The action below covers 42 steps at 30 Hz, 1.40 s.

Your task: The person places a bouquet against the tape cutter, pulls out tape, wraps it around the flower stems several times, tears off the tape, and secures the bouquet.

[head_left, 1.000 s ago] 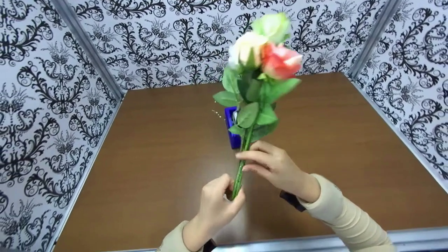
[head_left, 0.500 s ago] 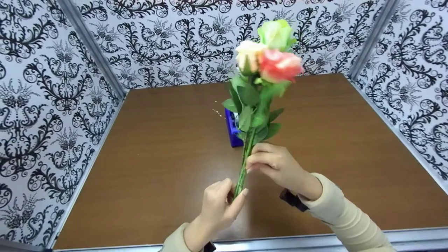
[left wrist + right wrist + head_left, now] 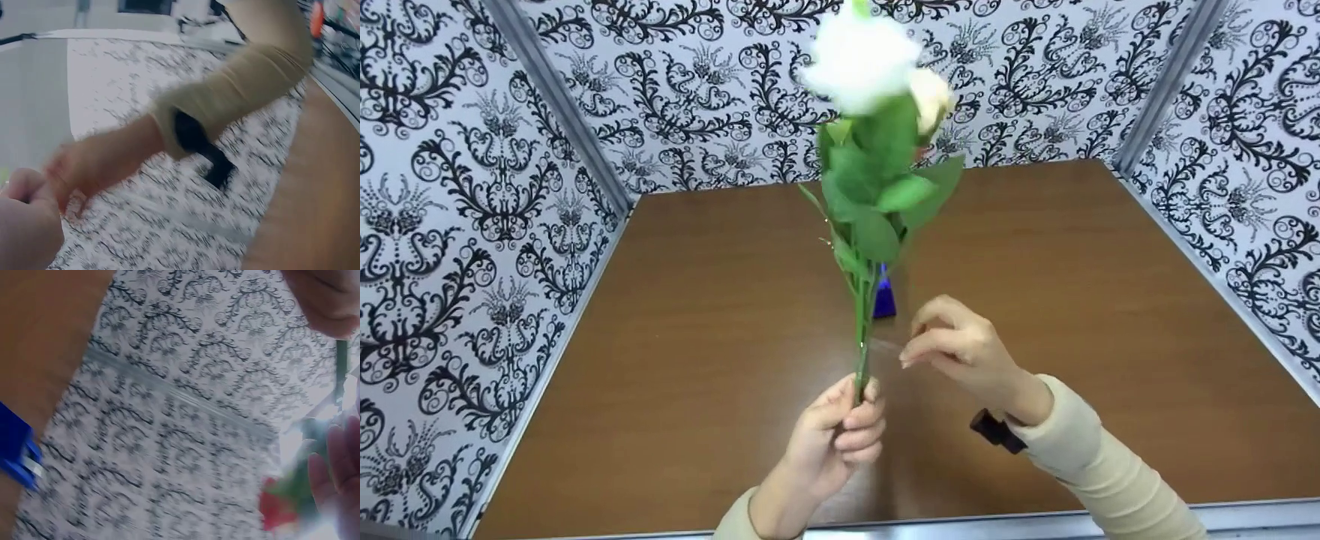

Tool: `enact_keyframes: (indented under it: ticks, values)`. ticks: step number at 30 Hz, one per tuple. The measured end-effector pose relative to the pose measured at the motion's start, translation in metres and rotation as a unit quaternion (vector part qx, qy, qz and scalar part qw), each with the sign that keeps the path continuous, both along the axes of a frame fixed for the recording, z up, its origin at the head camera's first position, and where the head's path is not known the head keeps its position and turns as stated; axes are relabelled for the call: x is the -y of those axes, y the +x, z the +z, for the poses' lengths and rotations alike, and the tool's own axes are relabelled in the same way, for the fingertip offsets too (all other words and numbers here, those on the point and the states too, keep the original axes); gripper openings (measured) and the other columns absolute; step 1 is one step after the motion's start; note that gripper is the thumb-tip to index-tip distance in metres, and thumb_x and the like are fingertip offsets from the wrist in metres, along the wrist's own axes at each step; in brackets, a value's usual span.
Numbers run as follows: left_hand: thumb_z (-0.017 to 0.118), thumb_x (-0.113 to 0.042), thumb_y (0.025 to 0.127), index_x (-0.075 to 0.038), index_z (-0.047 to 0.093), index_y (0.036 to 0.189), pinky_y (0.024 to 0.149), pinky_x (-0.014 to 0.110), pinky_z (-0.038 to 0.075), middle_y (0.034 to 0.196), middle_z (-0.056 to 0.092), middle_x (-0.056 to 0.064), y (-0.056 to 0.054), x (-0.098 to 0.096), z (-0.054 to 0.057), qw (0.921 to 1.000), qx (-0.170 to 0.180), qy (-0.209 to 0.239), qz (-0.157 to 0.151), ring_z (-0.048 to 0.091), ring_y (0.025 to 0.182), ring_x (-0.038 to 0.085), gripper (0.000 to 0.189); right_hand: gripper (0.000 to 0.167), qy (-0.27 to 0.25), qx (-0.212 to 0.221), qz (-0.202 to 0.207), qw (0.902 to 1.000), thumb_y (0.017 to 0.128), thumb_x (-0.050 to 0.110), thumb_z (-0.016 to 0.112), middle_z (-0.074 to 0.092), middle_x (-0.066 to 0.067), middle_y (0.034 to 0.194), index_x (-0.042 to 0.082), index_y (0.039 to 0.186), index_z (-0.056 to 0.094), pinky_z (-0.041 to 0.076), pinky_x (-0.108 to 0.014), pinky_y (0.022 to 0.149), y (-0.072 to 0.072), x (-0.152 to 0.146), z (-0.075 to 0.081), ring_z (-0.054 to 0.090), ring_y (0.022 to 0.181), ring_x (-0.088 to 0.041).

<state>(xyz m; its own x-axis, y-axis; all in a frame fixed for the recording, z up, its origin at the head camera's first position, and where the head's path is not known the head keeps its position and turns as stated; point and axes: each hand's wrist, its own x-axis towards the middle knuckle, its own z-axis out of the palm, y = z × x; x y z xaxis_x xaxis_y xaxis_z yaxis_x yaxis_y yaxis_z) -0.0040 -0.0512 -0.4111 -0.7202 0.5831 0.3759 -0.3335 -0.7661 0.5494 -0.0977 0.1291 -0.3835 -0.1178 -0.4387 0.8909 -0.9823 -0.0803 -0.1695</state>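
In the head view my left hand (image 3: 840,439) grips the lower green stems of a bunch of artificial roses (image 3: 866,217), held upright above the table. A blurred white bloom (image 3: 862,60) faces me, with a cream one behind its right side; leaves hide most of the red one. My right hand (image 3: 960,349) is just right of the stems, thumb and forefinger brought together. A faint clear strip, like tape, runs from the stems to its fingertips. In the right wrist view the fingers (image 3: 337,461) are beside the stem (image 3: 341,371), where something shiny glints.
A blue tape dispenser (image 3: 884,300) stands on the brown table (image 3: 697,337), mostly hidden behind the roses. Patterned panels (image 3: 697,97) in metal frames enclose the back and sides. A metal rail (image 3: 960,529) edges the front.
The roses have turned about their stems, bringing the white bloom to the front and hiding the red one. My left hand has rolled over; my right fingers have moved off the stems.
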Motion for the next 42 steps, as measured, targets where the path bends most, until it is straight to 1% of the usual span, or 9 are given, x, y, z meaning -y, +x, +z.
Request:
enact_keyframes:
  ticks: [5,11,12,15,19,26,36,40,42]
  values:
    - [0.035,-0.02,0.097,-0.011,0.049,0.094,0.04,0.013,0.011,0.061,0.023,-0.008,0.003,-0.003,0.015,0.9874,0.037,0.076,-0.134,0.017,0.046,0.0,0.017,0.014,0.01,0.207,0.109,0.9721,0.082,-0.007,0.057,0.058,-0.009,0.082,0.003,0.078,0.066,0.047,-0.024,0.07,-0.021,0.014,-0.021,0.056,0.077,-0.015]
    - [0.036,-0.021,0.096,-0.013,0.047,0.093,0.04,0.014,0.011,0.06,0.02,-0.008,-0.002,-0.019,0.012,0.981,0.026,0.082,-0.174,0.015,0.046,0.001,0.014,0.019,0.107,0.626,0.225,0.7393,0.09,0.006,0.051,0.059,-0.005,0.104,0.011,0.106,0.059,0.046,-0.032,0.08,-0.031,0.029,-0.04,0.058,0.085,-0.018]
    - [0.035,-0.022,0.096,-0.013,0.047,0.094,0.04,0.014,0.012,0.06,0.021,-0.008,-0.002,-0.021,0.009,0.9833,0.014,0.077,-0.164,0.016,0.046,0.001,0.015,0.022,0.124,0.647,0.206,0.7233,0.09,0.008,0.052,0.059,-0.004,0.105,0.012,0.111,0.057,0.046,-0.032,0.08,-0.031,0.029,-0.04,0.058,0.087,-0.017]
    - [0.033,-0.023,0.098,-0.014,0.048,0.095,0.038,0.015,0.013,0.059,0.022,-0.008,-0.001,-0.021,0.001,0.9907,-0.021,0.054,-0.123,0.018,0.044,0.0,0.018,0.035,0.164,0.615,0.161,0.7542,0.089,0.008,0.056,0.06,0.001,0.109,0.009,0.123,0.051,0.045,-0.028,0.084,-0.029,0.018,-0.032,0.057,0.097,-0.013]
    - [0.031,-0.023,0.098,-0.015,0.048,0.097,0.037,0.016,0.012,0.059,0.023,-0.009,-0.001,-0.023,-0.011,0.9961,-0.041,0.005,-0.077,0.019,0.044,0.0,0.019,0.034,0.1,0.483,0.278,0.8243,0.094,0.012,0.049,0.058,-0.002,0.114,-0.002,0.124,0.049,0.046,-0.02,0.073,-0.022,-0.002,-0.011,0.056,0.09,-0.009]
    - [0.029,-0.022,0.099,-0.015,0.052,0.114,0.056,0.017,0.041,0.086,0.06,-0.007,-0.014,-0.025,-0.019,0.9944,-0.057,-0.078,-0.043,0.054,0.064,0.003,0.027,0.022,0.073,0.485,0.287,0.8226,0.095,0.029,0.047,0.059,0.003,0.101,0.011,0.101,0.059,0.03,-0.02,0.045,-0.004,-0.011,0.016,0.045,0.07,-0.003]
    - [0.063,-0.033,0.084,-0.014,0.061,0.088,0.068,0.023,0.047,0.081,0.065,-0.003,-0.029,-0.027,-0.004,0.9642,0.032,-0.218,0.148,0.059,0.072,0.009,0.02,0.017,0.138,0.569,0.288,0.7577,0.093,0.026,0.052,0.059,0.006,0.078,0.01,0.088,0.057,0.02,-0.029,0.038,0.0,-0.016,0.019,0.041,0.051,0.0]
    - [0.061,-0.012,0.086,-0.011,0.063,0.081,0.065,0.022,0.046,0.078,0.063,-0.005,-0.03,-0.022,0.001,0.9182,-0.052,-0.255,0.299,0.057,0.07,0.009,0.006,0.01,0.127,0.583,0.255,0.7609,0.093,0.02,0.053,0.059,0.008,0.072,0.011,0.096,0.055,0.021,-0.025,0.033,-0.003,-0.021,0.017,0.042,0.046,0.002]
    - [0.062,-0.004,0.084,-0.007,0.064,0.078,0.063,0.021,0.046,0.076,0.061,-0.002,-0.03,-0.019,0.002,0.8441,-0.181,-0.289,0.414,0.055,0.069,0.01,0.007,0.007,0.098,0.588,0.237,0.7669,0.093,0.015,0.051,0.058,0.007,0.073,0.009,0.097,0.053,0.027,-0.02,0.034,-0.006,-0.023,0.016,0.045,0.047,0.002]
